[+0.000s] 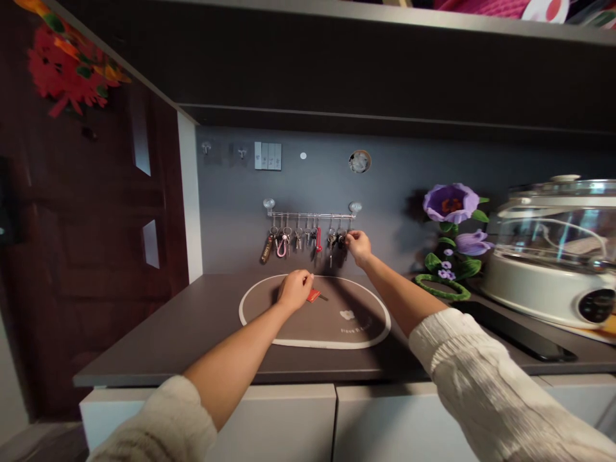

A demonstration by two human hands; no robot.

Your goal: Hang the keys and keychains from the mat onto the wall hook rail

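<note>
Your reference point is the clear, bar-shaped hook rack (312, 215), fixed to the grey wall panel (231, 205) by what look like round suction cups at both ends, probably so that it needs no drilled holes. Its hooks seem spaced to let each bunch hang apart, such as the brown oblong key fob (266, 249) and pink looped strap (282, 247) at the rack's left end. Your right hand (359, 247) is raised to the rack's right end, its thumb and finger pinched on the dark metal key bunch (341, 240) there, likely because a small ring suits a fingertip grip. Your left hand (295, 290) is low in front of the rack, fingers curled over the brown oval mat with a pale rim (308, 327), which presumably cushions the dark brown table (206, 321). The flat red tag (313, 295) with a slim dark key (324, 298) shows beside those fingers, below the rack's middle; you cannot tell from here whether they grip it or merely rest over it, as the hand covers part of it. Your right fingertips hide how the dark bunch meets its hook, the other keys overlap too closely to count, and the mat's lettering is hard to read.
</note>
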